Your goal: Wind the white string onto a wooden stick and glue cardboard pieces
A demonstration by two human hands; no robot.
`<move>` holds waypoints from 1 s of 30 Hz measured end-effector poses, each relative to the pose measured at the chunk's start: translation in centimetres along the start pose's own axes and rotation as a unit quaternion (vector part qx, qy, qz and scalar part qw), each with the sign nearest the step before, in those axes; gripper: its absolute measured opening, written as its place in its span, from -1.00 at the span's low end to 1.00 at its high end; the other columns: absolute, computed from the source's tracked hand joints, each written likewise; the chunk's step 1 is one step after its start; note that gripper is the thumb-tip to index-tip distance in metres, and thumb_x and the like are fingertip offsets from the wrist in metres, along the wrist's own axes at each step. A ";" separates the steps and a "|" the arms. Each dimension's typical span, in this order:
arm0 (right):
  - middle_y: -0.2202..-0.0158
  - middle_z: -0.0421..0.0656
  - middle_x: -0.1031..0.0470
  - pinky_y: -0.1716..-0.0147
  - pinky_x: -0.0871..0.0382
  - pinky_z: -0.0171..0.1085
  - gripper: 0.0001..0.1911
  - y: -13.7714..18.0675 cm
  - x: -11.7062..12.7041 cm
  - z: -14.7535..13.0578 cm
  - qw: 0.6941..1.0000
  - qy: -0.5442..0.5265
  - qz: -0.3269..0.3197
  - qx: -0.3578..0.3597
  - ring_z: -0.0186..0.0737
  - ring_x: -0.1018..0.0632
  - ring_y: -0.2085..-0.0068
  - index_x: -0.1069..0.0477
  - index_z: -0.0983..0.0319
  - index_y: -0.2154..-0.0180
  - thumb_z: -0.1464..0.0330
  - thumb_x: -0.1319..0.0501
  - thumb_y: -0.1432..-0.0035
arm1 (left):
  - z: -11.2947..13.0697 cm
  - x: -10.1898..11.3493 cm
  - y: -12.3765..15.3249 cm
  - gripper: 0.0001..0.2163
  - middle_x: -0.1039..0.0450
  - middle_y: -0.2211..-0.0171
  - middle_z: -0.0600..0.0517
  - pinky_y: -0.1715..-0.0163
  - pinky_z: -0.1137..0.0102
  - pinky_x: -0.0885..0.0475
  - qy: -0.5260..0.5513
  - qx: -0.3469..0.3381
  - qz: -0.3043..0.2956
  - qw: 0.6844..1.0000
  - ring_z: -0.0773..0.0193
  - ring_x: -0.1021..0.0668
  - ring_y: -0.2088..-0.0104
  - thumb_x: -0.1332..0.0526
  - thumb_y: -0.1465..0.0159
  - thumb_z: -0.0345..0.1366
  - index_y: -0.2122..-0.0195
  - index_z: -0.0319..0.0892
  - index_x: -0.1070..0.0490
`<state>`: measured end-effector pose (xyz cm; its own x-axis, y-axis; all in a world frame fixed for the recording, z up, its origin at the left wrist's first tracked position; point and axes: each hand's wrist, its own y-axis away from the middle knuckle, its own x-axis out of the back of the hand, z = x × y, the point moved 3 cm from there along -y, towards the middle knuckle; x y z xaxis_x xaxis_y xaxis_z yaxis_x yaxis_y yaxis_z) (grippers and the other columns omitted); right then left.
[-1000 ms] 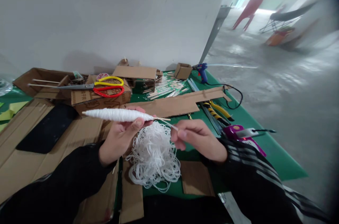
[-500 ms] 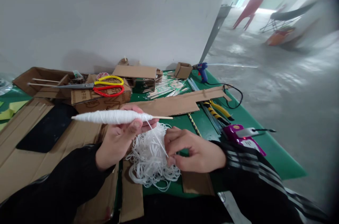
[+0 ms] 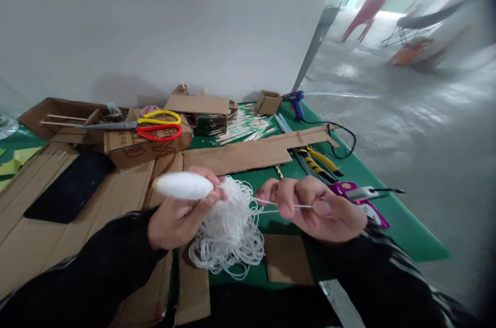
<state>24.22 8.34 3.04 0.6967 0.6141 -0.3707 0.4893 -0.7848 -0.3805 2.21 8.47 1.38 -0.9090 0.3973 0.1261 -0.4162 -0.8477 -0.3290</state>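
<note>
My left hand (image 3: 182, 217) is closed on a thin stick wound thickly with white string, a spindle (image 3: 185, 185) whose wound end now points toward me and left. In my right hand (image 3: 313, 209), thumb and fingers pinch a taut strand of white string (image 3: 271, 205), pulled out to the right. Between and below both hands lies a loose, tangled heap of white cord (image 3: 228, 235) on the green table. The stick's bare end is mostly hidden by my left fingers.
Red-and-yellow scissors (image 3: 158, 125) rest on a cardboard box (image 3: 147, 147) at left. Behind the hands lie a cardboard strip (image 3: 236, 156), thin wooden sticks (image 3: 248, 126) and a glue gun (image 3: 296, 105). Pliers (image 3: 323, 162) and a purple device (image 3: 344, 188) sit at right; a black tablet-like slab (image 3: 70, 186) at left.
The spindle has swung from lying crosswise to pointing partly toward me. My right hand has moved right and turned, drawing the string out from the heap.
</note>
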 end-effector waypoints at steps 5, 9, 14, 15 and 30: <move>0.53 -0.13 -0.38 0.16 -0.33 -0.14 -0.71 -0.2 0.5 0.5 0.998 -0.027 0.050 0.008 -0.07 -0.47 0.23 -0.34 0.21 0.64 0.31 -0.13 -0.09 | -1.0 0.3 0.2 -0.88 -0.15 0.55 0.21 0.59 0.54 -0.15 0.147 0.147 0.007 0.978 0.45 -0.18 0.60 -0.10 -0.36 -0.25 0.11 -0.08 -0.24; 0.55 -0.17 -0.30 0.21 -0.34 -0.18 -0.76 -0.1 1.8 0.4 0.989 -0.051 0.141 0.017 -0.14 -0.45 0.29 -0.37 0.20 0.59 0.34 -0.12 -0.08 | -1.1 0.3 -0.4 -0.92 -0.08 0.58 0.25 0.65 0.56 -0.02 0.197 0.201 -0.015 0.960 0.49 -0.06 0.64 -0.13 -0.33 -0.27 0.20 -0.12 -0.25; 0.57 -0.17 -0.30 0.26 -0.34 -0.18 -0.74 0.0 2.2 0.7 0.991 -0.021 0.135 0.008 -0.13 -0.44 0.34 -0.36 0.20 0.62 0.32 -0.15 -0.08 | -0.8 0.7 -0.8 -0.91 -0.10 0.57 0.24 0.64 0.56 -0.07 0.106 0.213 0.014 0.971 0.47 -0.10 0.62 -0.14 -0.30 -0.25 0.27 -0.13 -0.25; 0.57 -0.15 -0.32 0.27 -0.33 -0.17 -0.73 0.0 2.0 0.8 0.993 -0.005 0.120 0.003 -0.11 -0.45 0.33 -0.35 0.20 0.63 0.32 -0.16 -0.08 | -0.6 0.9 -0.9 -0.90 -0.13 0.55 0.23 0.61 0.56 -0.12 0.055 0.211 0.031 0.975 0.46 -0.15 0.59 -0.16 -0.29 -0.25 0.30 -0.13 -0.25; 0.32 -0.10 -0.45 0.23 -0.31 -0.22 -0.76 0.7 1.9 1.2 0.986 0.127 0.044 -0.093 -0.21 -0.47 0.27 -0.41 0.26 0.46 0.27 -0.22 -0.19 | -0.5 1.4 -0.5 -0.70 -0.18 0.58 0.16 0.54 0.48 -0.19 -0.076 0.256 -0.047 0.963 0.40 -0.23 0.55 -0.19 -0.25 -0.10 0.52 -0.19 -0.28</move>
<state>25.27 9.00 1.10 0.8383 0.5208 -0.1611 0.4926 -0.8503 -0.1856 1.18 9.64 1.25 -0.8438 0.4572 0.2810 -0.4180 -0.8883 0.1901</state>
